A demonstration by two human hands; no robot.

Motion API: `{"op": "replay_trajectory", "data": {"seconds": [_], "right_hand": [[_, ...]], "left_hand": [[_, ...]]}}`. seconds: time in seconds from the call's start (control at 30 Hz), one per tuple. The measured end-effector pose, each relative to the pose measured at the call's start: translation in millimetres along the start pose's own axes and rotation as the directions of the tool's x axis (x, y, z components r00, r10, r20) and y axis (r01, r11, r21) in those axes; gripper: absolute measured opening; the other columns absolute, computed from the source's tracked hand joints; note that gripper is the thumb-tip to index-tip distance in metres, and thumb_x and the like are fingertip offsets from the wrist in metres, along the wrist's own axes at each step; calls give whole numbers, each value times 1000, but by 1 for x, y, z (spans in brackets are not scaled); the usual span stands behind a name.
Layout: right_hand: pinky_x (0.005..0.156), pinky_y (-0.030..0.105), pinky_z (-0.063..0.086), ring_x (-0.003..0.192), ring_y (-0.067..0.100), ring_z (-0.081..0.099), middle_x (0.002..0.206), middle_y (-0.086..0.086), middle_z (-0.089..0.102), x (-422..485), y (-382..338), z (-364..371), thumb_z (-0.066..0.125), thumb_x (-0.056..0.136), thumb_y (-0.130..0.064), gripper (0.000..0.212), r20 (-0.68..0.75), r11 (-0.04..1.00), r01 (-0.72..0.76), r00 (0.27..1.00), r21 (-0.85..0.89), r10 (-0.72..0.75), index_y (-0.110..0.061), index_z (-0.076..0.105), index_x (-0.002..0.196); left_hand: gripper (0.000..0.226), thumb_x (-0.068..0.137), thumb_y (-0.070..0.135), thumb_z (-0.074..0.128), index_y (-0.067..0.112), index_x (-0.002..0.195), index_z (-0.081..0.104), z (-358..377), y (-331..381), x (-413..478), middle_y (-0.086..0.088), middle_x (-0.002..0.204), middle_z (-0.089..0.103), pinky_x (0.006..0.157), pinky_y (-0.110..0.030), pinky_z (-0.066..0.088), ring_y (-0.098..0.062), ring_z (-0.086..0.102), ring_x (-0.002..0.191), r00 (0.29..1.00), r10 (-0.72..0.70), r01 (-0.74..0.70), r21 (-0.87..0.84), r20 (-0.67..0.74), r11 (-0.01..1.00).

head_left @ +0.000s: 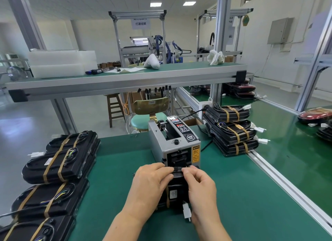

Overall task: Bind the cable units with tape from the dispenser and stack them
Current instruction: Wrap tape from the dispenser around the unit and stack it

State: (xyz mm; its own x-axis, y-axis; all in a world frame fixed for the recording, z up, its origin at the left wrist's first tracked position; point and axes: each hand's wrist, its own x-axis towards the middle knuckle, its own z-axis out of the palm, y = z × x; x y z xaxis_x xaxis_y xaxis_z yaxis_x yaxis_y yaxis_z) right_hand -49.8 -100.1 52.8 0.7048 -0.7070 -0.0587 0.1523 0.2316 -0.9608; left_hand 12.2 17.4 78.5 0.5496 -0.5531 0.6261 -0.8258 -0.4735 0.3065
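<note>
Tape dispenser [175, 143] mid-table — bound stacks left [59, 161] and right [231, 129].

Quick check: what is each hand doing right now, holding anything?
Left hand: closed on the cable unit, gripping its left side and top.
Right hand: closed on the same cable unit, fingers pinching its top edge.

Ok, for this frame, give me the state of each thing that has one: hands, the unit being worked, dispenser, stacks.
Left hand: gripping the unit's left side.
Right hand: pinching the unit's top edge.
Cable unit: held on the mat, one tape band visible.
Tape dispenser: upright behind the hands.
Left stack: taped.
Right stack: taped, three high.
</note>
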Motion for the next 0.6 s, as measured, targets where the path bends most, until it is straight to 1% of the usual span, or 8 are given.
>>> {"op": "replay_trajectory", "data": {"seconds": [0.1, 0.2, 0.23, 0.3, 0.37, 0.43, 0.5, 0.6], "right_hand": [[94, 46, 53, 97, 20, 68, 100, 5, 73, 8, 4, -7, 65, 89, -7, 14, -61, 1000, -10, 998, 11, 10, -17, 74, 86], [78, 36, 56, 86, 20, 69, 94, 9, 73, 11, 11, -10, 62, 90, -3, 18, -69, 1000, -15, 997, 18, 17, -18, 72, 89], [77, 35, 56, 86, 20, 70, 94, 8, 73, 11, 14, -10, 61, 91, -3, 19, -66, 1000, -20, 998, 21, 22, -19, 71, 91], [82, 39, 57, 89, 21, 70, 94, 5, 73, 10, 18, -9, 60, 92, -5, 18, -57, 999, -26, 998, 19, 27, -20, 70, 94], [83, 42, 58, 90, 21, 71, 94, 5, 74, 11, 20, -9, 60, 92, -6, 17, -54, 1000, -25, 998, 17, 26, -20, 70, 95], [83, 42, 58, 90, 21, 71, 94, 5, 74, 12, 20, -10, 60, 92, -5, 18, -50, 1000, -24, 998, 15, 24, -20, 69, 96], [80, 39, 58, 89, 21, 71, 95, 6, 73, 12, 20, -11, 59, 92, -5, 18, -45, 999, -28, 999, 22, 29, -20, 69, 96], [72, 32, 55, 86, 18, 71, 93, 4, 74, 12, 20, -11, 59, 93, -5, 18, -49, 999, -22, 999, 32, 23, -20, 69, 95]], "left_hand": [[13, 80, 13, 79, 18, 92, 79, 0, -2, 0, 6, 82, 71, 62, -30, 56, -17, 66, 69, 1000, -7, 7, 14, -14, 1000], [13, 83, 15, 76, 19, 96, 78, 1, -3, -2, 6, 86, 71, 65, -32, 55, -19, 66, 72, 1000, -7, 7, 17, -12, 1000], [15, 84, 15, 76, 20, 98, 77, 1, -2, -2, 5, 87, 71, 65, -32, 55, -19, 66, 72, 1000, -6, 6, 27, 0, 1000], [19, 81, 15, 78, 23, 99, 77, 1, 1, -1, 3, 85, 69, 58, -28, 50, -19, 63, 66, 1000, 5, -8, 80, 26, 997], [23, 80, 15, 78, 25, 101, 76, 0, 3, -1, 2, 83, 66, 53, -28, 45, -20, 59, 62, 999, 9, -15, 123, 46, 992], [25, 81, 15, 77, 27, 103, 75, 0, 3, -1, 2, 83, 65, 53, -30, 44, -20, 57, 62, 998, 13, -21, 140, 54, 990], [26, 81, 17, 77, 28, 105, 74, -1, 4, -2, 2, 84, 64, 54, -31, 46, -19, 56, 63, 997, 8, -19, 149, 73, 989], [28, 81, 22, 78, 29, 107, 74, -1, 4, -1, 1, 85, 63, 57, -34, 49, -21, 58, 66, 997, 22, -34, 149, 79, 988]]}}
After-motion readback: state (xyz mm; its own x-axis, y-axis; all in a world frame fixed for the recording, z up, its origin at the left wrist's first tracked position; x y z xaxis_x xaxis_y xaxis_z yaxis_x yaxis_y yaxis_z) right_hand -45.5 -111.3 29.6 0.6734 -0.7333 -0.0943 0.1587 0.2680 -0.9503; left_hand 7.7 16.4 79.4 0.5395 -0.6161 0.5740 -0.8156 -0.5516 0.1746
